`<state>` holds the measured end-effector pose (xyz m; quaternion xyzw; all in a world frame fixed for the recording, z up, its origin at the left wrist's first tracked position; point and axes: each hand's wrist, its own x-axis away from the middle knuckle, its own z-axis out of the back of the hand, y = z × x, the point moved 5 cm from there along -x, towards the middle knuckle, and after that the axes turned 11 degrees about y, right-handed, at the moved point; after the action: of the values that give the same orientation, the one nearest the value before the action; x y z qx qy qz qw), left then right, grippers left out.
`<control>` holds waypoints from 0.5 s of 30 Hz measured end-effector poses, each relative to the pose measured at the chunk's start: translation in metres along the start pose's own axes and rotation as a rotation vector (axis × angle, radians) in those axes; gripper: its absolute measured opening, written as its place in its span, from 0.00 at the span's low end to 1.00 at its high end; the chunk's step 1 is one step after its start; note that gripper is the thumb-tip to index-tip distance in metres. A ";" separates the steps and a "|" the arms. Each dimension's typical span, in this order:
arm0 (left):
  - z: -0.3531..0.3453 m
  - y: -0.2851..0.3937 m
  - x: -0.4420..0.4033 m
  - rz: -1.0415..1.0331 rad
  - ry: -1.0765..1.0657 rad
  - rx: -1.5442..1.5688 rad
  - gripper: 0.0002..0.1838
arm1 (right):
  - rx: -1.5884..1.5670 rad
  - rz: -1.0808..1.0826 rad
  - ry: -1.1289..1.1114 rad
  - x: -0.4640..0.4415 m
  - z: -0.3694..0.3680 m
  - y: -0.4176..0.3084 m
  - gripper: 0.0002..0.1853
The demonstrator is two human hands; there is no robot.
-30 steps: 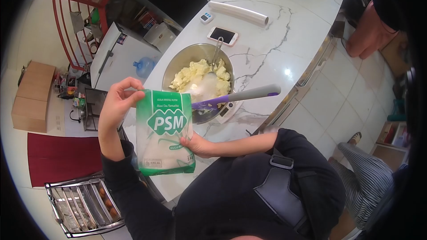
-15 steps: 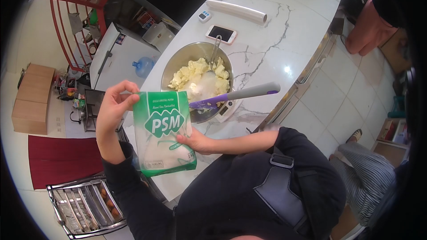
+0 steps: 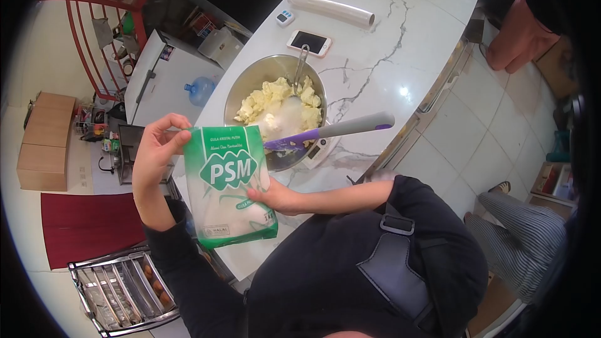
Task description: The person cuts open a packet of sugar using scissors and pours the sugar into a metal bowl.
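My left hand (image 3: 161, 147) pinches the top left corner of a green and white sugar bag (image 3: 230, 175) printed "PSM". Around the bag's right side, my right hand (image 3: 275, 196) is closed, thumb on the front. The bag is upright in front of me, its lower part filled with white sugar. Just beyond it is a steel mixing bowl (image 3: 238, 81) holding yellow lumps of butter or margarine (image 3: 260, 101) with white sugar (image 3: 289, 114) on top. A metal spoon (image 3: 303, 62) and a purple and grey spatula (image 3: 338, 129) rest in the bowl.
A kitchen scale (image 3: 319, 150) shows under the bowl's edge. A phone (image 3: 309, 43), a small timer (image 3: 285, 18) and a roll of clear film (image 3: 332, 10) lie on the marble counter (image 3: 375, 75). A metal rack (image 3: 122, 288) stands lower left. Another person's striped trousers (image 3: 526, 238) show at right.
The view has shifted slightly. Both hands keep the same hold on the sugar bag, which has barely moved. At right, the other person's striped leg has shifted a little.
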<state>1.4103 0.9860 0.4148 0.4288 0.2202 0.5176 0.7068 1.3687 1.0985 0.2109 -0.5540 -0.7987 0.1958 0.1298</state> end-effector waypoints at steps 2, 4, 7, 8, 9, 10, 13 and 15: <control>0.001 -0.002 -0.001 0.017 -0.014 0.005 0.07 | -0.026 0.055 -0.002 0.001 -0.002 -0.002 0.30; 0.001 -0.005 -0.001 0.053 -0.037 0.013 0.07 | -0.024 -0.013 0.019 -0.001 0.000 0.001 0.30; 0.003 -0.005 -0.001 0.026 -0.023 0.019 0.07 | 0.001 -0.062 0.014 -0.001 0.002 0.002 0.32; 0.003 -0.005 0.000 0.026 -0.027 0.021 0.07 | 0.013 -0.069 0.006 -0.001 0.002 0.002 0.32; 0.003 -0.005 0.000 0.026 -0.029 0.023 0.08 | 0.007 -0.048 -0.006 -0.001 0.001 0.001 0.33; 0.004 -0.005 0.000 0.025 -0.032 0.025 0.08 | 0.001 -0.026 -0.017 -0.001 0.000 0.000 0.33; 0.005 -0.008 0.001 0.046 -0.045 0.016 0.08 | -0.008 -0.014 -0.017 0.000 -0.001 0.000 0.34; 0.005 -0.009 0.002 0.045 -0.042 0.015 0.08 | -0.010 -0.021 -0.017 0.000 -0.001 -0.001 0.35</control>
<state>1.4196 0.9847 0.4106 0.4499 0.1993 0.5227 0.6962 1.3683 1.0985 0.2128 -0.5446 -0.8065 0.1951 0.1221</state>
